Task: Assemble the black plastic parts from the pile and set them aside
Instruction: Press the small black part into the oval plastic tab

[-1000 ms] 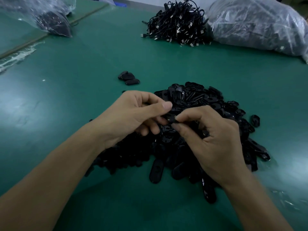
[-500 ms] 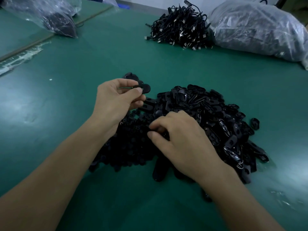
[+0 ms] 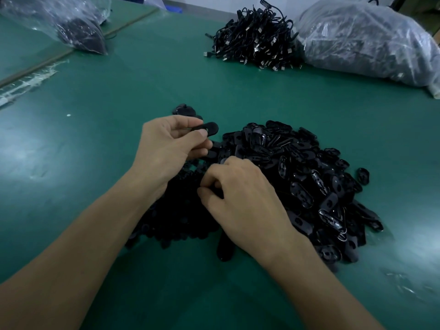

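A big pile of black plastic parts [image 3: 292, 172] lies on the green table [image 3: 119, 96]. My left hand [image 3: 169, 148] pinches an oval black part [image 3: 207, 128] between thumb and fingers, held just above the pile's far left edge. My right hand [image 3: 242, 203] rests on the near left of the pile with fingers curled down among the parts; what it grasps is hidden. A few set-aside parts [image 3: 184, 110] lie on the table just beyond my left hand.
A heap of black cables with metal plugs [image 3: 254, 41] sits at the back. Next to it at the back right lies a large clear plastic bag [image 3: 366, 39] of dark items. Another bag [image 3: 69, 22] lies at the back left.
My hands have parted: the left one carried the black part up and left toward the set-aside parts, while the right one dropped back into the pile.
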`<move>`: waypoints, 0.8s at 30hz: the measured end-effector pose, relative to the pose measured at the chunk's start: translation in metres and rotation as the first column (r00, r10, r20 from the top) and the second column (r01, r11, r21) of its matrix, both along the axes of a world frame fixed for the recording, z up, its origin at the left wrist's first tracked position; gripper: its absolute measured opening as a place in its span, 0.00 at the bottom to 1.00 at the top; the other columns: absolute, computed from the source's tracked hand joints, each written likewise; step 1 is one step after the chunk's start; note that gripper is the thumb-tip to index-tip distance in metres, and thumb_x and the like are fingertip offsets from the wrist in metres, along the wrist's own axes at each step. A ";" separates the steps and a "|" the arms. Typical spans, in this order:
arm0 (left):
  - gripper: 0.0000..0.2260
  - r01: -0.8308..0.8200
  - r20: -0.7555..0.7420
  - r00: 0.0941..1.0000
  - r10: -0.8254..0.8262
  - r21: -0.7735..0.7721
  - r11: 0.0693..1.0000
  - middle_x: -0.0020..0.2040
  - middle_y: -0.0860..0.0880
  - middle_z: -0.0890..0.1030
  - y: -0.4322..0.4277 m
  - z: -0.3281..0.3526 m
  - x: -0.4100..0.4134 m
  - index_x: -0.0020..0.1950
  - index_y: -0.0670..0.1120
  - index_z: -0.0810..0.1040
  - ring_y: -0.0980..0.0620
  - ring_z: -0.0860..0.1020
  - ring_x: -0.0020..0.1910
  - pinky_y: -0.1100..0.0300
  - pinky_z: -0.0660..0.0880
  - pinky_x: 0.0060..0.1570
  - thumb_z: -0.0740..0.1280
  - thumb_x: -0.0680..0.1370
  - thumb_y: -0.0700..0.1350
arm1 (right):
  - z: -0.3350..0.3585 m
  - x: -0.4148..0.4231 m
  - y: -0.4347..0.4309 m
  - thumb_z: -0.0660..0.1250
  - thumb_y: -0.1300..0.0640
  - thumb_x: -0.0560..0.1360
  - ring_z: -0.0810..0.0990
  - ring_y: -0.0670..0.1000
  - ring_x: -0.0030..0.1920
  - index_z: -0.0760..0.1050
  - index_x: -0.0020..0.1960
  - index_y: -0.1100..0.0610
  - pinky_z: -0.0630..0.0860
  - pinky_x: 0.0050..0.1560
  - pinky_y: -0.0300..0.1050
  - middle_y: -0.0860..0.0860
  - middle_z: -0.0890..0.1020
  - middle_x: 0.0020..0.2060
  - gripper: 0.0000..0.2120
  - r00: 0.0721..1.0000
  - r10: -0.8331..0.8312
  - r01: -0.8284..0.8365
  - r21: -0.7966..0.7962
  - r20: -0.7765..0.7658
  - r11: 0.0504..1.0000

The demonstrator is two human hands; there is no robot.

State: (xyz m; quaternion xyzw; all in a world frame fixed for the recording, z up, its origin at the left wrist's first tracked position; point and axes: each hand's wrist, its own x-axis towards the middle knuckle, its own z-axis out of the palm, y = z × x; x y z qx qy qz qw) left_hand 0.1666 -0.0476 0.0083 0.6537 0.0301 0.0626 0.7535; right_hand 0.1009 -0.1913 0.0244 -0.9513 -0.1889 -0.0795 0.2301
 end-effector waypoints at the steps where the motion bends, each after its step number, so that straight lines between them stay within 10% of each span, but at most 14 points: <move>1: 0.05 0.004 -0.005 1.000 -0.004 -0.008 1.000 0.37 0.46 0.86 -0.001 0.001 -0.001 0.49 0.43 0.80 0.50 0.86 0.39 0.63 0.81 0.39 0.71 0.77 0.34 | 0.001 0.000 -0.003 0.67 0.50 0.78 0.74 0.49 0.47 0.80 0.47 0.50 0.74 0.52 0.49 0.46 0.76 0.43 0.05 1.000 0.003 -0.003 0.057 0.003 0.998; 9: 0.06 0.176 -0.019 0.984 -0.175 0.049 0.983 0.39 0.46 0.87 -0.018 0.012 -0.019 0.51 0.43 0.82 0.50 0.86 0.41 0.64 0.81 0.39 0.68 0.79 0.34 | 0.007 0.005 -0.062 0.69 0.58 0.78 0.83 0.44 0.37 0.74 0.43 0.46 0.81 0.39 0.41 0.43 0.84 0.38 0.09 0.997 -0.063 0.080 0.507 -0.050 0.858; 15: 0.07 0.353 -0.020 0.935 -0.354 0.138 0.925 0.43 0.47 0.87 -0.034 0.012 -0.034 0.53 0.46 0.81 0.52 0.86 0.44 0.64 0.81 0.42 0.68 0.79 0.35 | -0.001 0.001 -0.077 0.72 0.61 0.76 0.83 0.50 0.36 0.77 0.42 0.49 0.81 0.38 0.49 0.49 0.84 0.37 0.09 0.992 -0.126 0.096 0.609 0.007 0.788; 24: 0.06 0.404 -0.064 0.914 -0.401 0.048 0.913 0.43 0.44 0.87 -0.038 0.014 -0.039 0.53 0.43 0.82 0.50 0.87 0.44 0.65 0.81 0.40 0.69 0.78 0.34 | -0.002 -0.001 -0.079 0.75 0.64 0.74 0.85 0.47 0.35 0.82 0.44 0.55 0.77 0.37 0.33 0.50 0.86 0.35 0.05 0.995 -0.091 0.098 0.771 -0.052 0.630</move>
